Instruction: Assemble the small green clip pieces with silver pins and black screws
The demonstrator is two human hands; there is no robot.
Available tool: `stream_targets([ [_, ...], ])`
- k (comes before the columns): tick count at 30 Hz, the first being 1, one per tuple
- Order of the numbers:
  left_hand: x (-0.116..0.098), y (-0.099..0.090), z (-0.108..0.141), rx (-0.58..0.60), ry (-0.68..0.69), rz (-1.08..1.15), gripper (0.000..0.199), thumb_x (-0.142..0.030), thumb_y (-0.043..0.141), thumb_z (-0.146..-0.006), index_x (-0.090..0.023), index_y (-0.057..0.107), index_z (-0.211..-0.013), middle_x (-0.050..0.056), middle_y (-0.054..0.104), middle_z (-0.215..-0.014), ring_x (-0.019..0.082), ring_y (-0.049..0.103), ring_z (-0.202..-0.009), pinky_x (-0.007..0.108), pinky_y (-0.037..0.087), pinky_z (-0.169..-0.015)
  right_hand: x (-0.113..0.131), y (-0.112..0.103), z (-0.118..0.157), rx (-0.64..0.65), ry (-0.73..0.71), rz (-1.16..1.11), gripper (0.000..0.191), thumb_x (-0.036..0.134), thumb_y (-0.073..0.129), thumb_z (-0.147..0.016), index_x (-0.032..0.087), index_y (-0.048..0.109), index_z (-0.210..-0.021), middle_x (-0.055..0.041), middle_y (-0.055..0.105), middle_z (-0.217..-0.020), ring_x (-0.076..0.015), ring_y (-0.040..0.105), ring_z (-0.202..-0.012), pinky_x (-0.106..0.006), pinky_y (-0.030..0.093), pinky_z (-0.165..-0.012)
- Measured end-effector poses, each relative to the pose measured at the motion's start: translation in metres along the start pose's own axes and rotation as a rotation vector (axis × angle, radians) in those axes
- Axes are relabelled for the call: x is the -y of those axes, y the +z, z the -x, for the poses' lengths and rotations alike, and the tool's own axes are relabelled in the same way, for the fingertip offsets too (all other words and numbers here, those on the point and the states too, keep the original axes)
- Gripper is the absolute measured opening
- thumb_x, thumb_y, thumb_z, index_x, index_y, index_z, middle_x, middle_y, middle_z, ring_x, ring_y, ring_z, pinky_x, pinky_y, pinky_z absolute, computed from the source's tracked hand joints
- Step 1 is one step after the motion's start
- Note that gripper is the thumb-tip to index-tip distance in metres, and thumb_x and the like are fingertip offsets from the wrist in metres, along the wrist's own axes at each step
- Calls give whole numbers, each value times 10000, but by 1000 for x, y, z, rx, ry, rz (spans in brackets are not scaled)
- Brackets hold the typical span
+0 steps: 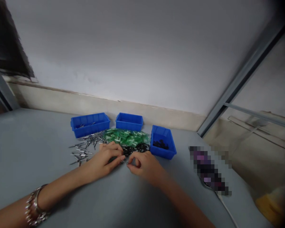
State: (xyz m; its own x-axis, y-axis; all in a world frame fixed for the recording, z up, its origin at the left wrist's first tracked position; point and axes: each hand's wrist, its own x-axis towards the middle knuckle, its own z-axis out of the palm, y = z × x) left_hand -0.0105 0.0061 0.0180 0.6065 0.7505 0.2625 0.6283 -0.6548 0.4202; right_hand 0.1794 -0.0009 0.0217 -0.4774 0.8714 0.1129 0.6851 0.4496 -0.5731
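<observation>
Over the grey tabletop my left hand [109, 158] is closed, thumb against fingers, on a thin silver metal rod [124, 161] whose tip pokes out to the right. Close beside it, my right hand [144, 164] pinches thumb and forefinger at the rod's end, on a small dark piece too tiny to make out. Just behind the hands is a heap of small black parts [142, 147], partly hidden by my fingers. Loose silver metal rods [82, 153] lie scattered left of my left hand. Behind the black parts sits a pile of green plastic packets [125, 136].
Three blue bins stand toward the wall: a left bin [90, 129] with some rods, a middle bin [129, 126], and a right bin [163, 153] holding black parts. A blurred-out item [209, 171] and a cable [224, 205] lie at the right. Metal posts [228, 98] frame the table.
</observation>
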Motion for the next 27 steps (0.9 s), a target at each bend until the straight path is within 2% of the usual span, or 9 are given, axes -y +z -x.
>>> stream_targets([
  [4, 0, -1, -2, -105, 9, 138, 334, -291, 356, -904, -163, 554, -667, 17, 548, -849, 146, 497, -814, 263, 369, -743, -2, -1, 0, -21, 10, -179, 194, 365, 557, -764, 177, 606, -756, 26, 495, -561, -102, 445, -558, -228, 303, -547],
  [8, -2, -3, -2, -158, -7, 212, 335, -288, 357, -901, -161, 561, -667, 22, 540, -856, 140, 510, -816, 252, 402, -752, -1, -3, -1, 42, -30, -354, 315, 304, 382, -867, 153, 562, -658, 29, 460, -500, -78, 427, -479, -211, 312, -503],
  [15, -4, -2, -2, -200, 4, 223, 255, -292, 408, -881, -172, 566, -720, 18, 546, -865, 144, 518, -823, 262, 415, -757, -2, 0, -4, -92, 14, -426, 280, 318, 405, -859, 160, 507, -651, 34, 457, -527, -77, 417, -498, -204, 302, -489],
  [18, -5, -2, -2, -240, 13, 227, 228, -275, 411, -880, -172, 554, -735, 23, 535, -880, 146, 510, -841, 268, 405, -773, -4, 2, -6, -98, 15, -467, 341, 352, 372, -873, 156, 512, -631, 26, 465, -527, -79, 423, -498, -209, 305, -495],
  [23, -9, -5, 0, -251, 30, 175, 204, -269, 408, -883, -175, 537, -757, 30, 518, -900, 152, 497, -862, 278, 390, -776, -5, 4, -7, -98, -12, -534, 371, 352, 365, -877, 159, 489, -585, 23, 467, -524, -77, 421, -499, -209, 305, -499],
  [27, -14, -10, 4, -202, -42, -28, 182, -314, 414, -877, -204, 555, -848, 28, 518, -992, 198, 472, -954, 328, 348, -802, -3, 2, -7, -123, -13, -556, 332, 338, 378, -868, 166, 475, -602, 30, 455, -544, -76, 397, -499, -211, 305, -502],
])
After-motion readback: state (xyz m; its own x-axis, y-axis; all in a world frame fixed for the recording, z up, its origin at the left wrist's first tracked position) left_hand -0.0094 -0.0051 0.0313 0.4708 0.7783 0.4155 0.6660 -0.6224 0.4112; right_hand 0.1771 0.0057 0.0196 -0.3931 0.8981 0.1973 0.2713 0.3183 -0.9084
